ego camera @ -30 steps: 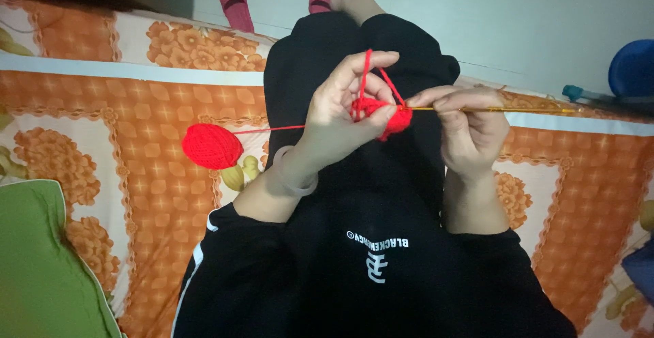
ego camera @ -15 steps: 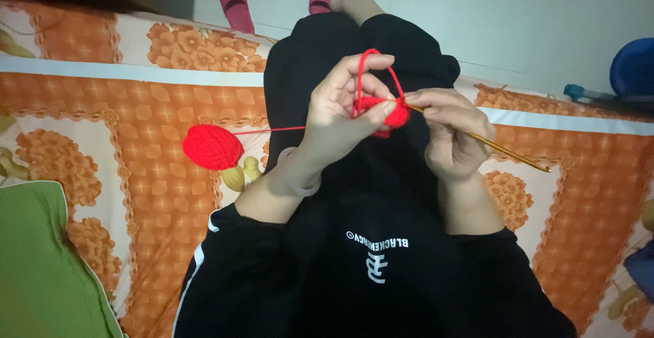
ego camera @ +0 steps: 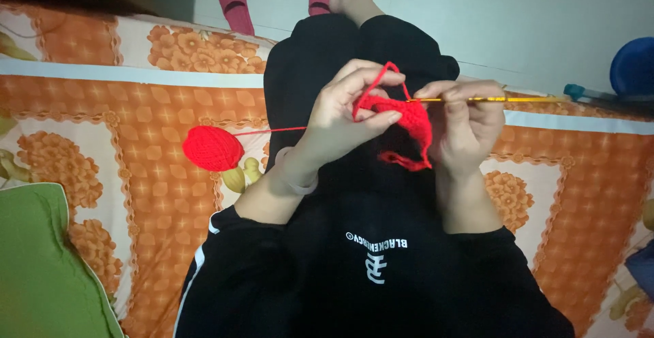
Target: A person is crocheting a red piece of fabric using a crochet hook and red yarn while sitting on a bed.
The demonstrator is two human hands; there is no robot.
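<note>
A stitch is being worked, as I judge it: the left hand (ego camera: 340,116) pinches the small red crochet piece (ego camera: 409,123) with yarn looped over a finger, and the right hand (ego camera: 470,123) is closed on a yellow crochet hook (ego camera: 490,99) whose tip enters the piece. Both are raised above the lap, over the black trousers (ego camera: 320,45). The red yarn ball (ego camera: 212,148) lies on the orange floral bed cover (ego camera: 136,106), left of the legs, with slack room toward the bed's far edge.

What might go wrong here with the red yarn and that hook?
The red yarn ball lies loose on the orange bedspread, so a tug on its strand might roll it away. The loop over the left hand could slip off its fingers. The yellow crochet hook, held in the right hand, might slide out of the red crochet piece.
</note>
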